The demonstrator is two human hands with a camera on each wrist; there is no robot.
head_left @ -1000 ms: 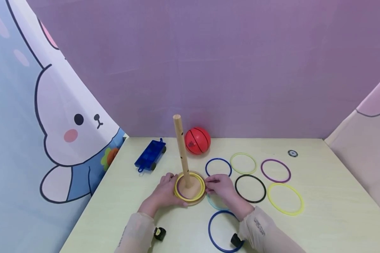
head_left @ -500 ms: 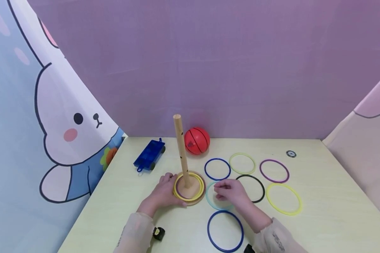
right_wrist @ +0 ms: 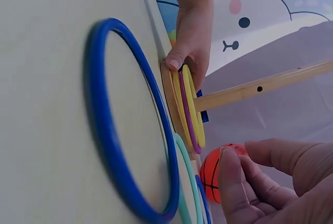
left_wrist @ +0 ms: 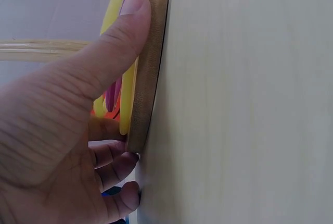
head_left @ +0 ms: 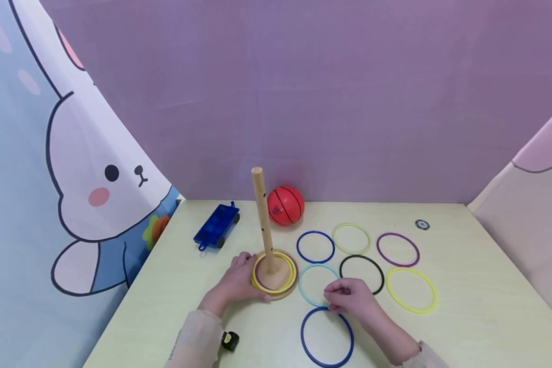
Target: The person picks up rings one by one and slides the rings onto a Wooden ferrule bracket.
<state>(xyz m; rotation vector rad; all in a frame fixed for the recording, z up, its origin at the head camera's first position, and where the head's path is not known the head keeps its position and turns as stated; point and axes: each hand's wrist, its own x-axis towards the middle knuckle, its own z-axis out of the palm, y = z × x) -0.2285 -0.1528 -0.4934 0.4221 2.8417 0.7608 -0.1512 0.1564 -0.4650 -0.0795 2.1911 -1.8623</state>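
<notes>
A wooden ring-toss stand point(head_left: 266, 230) stands upright left of the table's middle. Yellow rings point(left_wrist: 110, 13) and a purple ring point(right_wrist: 186, 110) lie around its post, on the round base point(left_wrist: 143, 99). My left hand point(head_left: 239, 278) grips the base from the left, thumb over the near edge and fingers along the far side. To the right, my right hand point(head_left: 351, 296) hovers with loosely bent fingers and nothing between thumb and forefinger. Close by it lie a teal ring point(head_left: 310, 266) and, nearer me, a blue ring point(right_wrist: 99, 99).
Beyond the right hand lie another blue ring point(head_left: 297, 245), a light green ring point(head_left: 333, 237), a black ring point(head_left: 377, 266), a purple ring point(head_left: 418, 253) and a yellow ring point(head_left: 434, 296). A red ball point(head_left: 286, 205), a blue toy cart point(head_left: 217, 226) and a round chip point(head_left: 422, 225) sit farther back.
My right hand has moved away from the stand's right edge, right and toward me, uncovering the teal ring. The left hand keeps its grip on the base.
</notes>
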